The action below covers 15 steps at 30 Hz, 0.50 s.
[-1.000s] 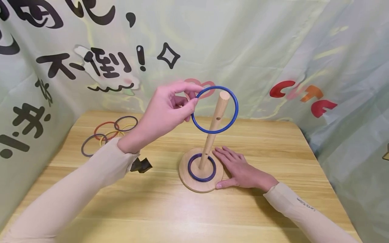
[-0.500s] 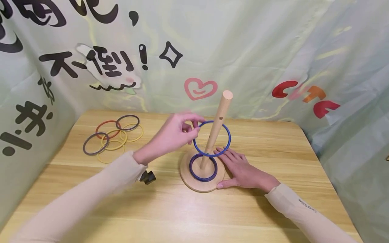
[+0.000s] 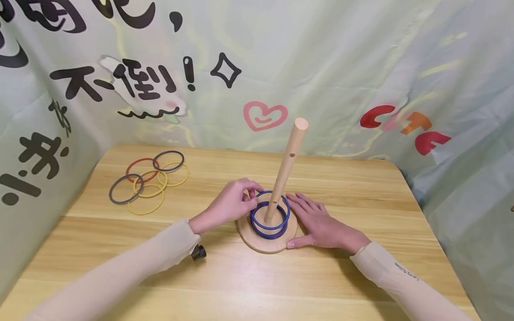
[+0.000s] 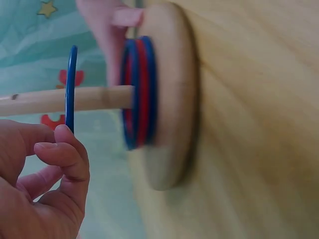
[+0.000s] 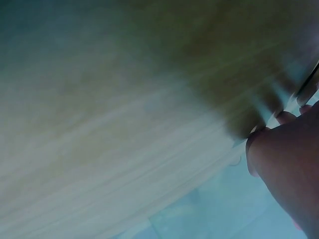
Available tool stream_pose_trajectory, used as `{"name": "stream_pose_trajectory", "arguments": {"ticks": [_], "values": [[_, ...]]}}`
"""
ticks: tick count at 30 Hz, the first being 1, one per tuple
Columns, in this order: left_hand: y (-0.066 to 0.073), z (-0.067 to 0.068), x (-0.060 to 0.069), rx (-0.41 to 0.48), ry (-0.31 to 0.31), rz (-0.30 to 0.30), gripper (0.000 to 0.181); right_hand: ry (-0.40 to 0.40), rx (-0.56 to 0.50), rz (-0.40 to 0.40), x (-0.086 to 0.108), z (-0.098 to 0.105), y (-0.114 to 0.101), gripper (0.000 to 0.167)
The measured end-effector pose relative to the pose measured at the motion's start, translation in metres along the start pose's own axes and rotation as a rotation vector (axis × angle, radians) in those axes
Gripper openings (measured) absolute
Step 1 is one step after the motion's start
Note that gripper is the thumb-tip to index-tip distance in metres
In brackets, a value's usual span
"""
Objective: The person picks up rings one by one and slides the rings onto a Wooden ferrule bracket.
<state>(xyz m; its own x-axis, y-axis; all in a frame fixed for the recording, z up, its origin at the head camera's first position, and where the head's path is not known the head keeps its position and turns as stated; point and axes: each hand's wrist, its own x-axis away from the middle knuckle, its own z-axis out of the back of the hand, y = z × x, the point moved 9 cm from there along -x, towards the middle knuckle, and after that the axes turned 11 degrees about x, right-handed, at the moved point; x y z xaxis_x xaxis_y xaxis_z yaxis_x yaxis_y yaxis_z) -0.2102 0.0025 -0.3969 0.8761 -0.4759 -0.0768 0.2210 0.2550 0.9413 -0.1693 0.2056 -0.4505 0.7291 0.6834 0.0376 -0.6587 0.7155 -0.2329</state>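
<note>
My left hand (image 3: pixel 230 203) pinches a blue ring (image 3: pixel 288 214) by its left edge; the ring is around the lower part of the wooden peg (image 3: pixel 286 167), above the stacked rings. In the left wrist view, the held ring (image 4: pixel 71 89) encircles the peg (image 4: pixel 94 98), apart from a stack of blue rings (image 4: pixel 151 89) and a red ring (image 4: pixel 142 94) near the round base (image 4: pixel 174 99). My right hand (image 3: pixel 321 225) lies with spread fingers against the right edge of the base (image 3: pixel 261 246). The right wrist view shows this hand (image 5: pixel 289 159) partly, at its right edge.
On the table's back left lie overlapping rings: a red ring (image 3: pixel 132 165), dark rings (image 3: pixel 176 168) and several yellow rings (image 3: pixel 163 196). A printed curtain (image 3: pixel 321 67) stands behind the table (image 3: pixel 341 178). A small black object (image 3: pixel 198 253) shows at the left cuff.
My left hand has moved down with the blue ring, which has gone from the peg's top to low around the peg. My right hand has stayed at the base.
</note>
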Motion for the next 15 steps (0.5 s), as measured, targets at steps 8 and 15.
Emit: {"name": "stream_pose_trajectory", "arguments": {"ticks": [8, 15], "values": [[-0.026, -0.009, 0.002, -0.016, -0.02, 0.031, 0.027, -0.002, 0.008, -0.007, 0.0, 0.0, 0.001, 0.116], [-0.034, -0.012, 0.002, -0.038, -0.01, 0.047, 0.023, -0.014, -0.005, -0.014, -0.001, -0.001, 0.003, 0.117]]}}
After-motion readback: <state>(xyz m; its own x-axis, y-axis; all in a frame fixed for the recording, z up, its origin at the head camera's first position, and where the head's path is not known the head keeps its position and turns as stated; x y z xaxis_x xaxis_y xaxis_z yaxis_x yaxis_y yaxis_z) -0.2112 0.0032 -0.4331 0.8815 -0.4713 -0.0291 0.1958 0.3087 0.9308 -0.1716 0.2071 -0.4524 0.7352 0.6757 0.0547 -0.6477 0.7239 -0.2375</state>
